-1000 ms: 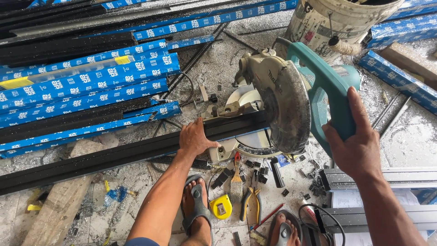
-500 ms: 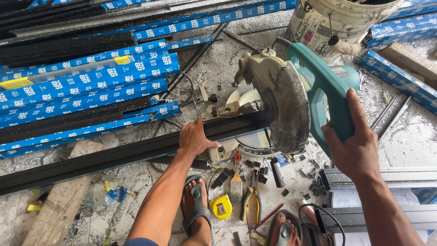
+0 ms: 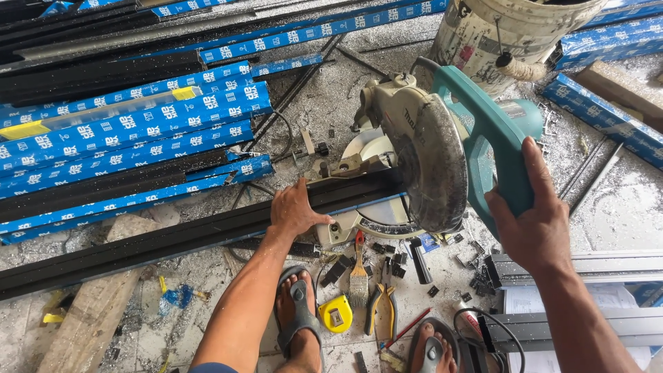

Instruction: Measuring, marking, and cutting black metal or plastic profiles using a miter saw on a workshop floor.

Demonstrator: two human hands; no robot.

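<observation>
A teal mitre saw (image 3: 442, 145) with a grey blade guard stands on the dusty floor. My right hand (image 3: 532, 221) grips its teal handle. A long black metal profile (image 3: 173, 238) lies across the saw's base, running off to the left. My left hand (image 3: 293, 209) presses flat on that profile just left of the blade. Both my feet in sandals (image 3: 300, 318) show below the saw.
Blue-wrapped profiles (image 3: 131, 131) are stacked at the left, more at the top right. A dirty white bucket (image 3: 504, 34) stands behind the saw. A yellow tape measure (image 3: 335, 314), a brush (image 3: 358, 276), pliers (image 3: 381, 307) and several small black offcuts lie by my feet. Grey profiles (image 3: 587, 266) lie at the right.
</observation>
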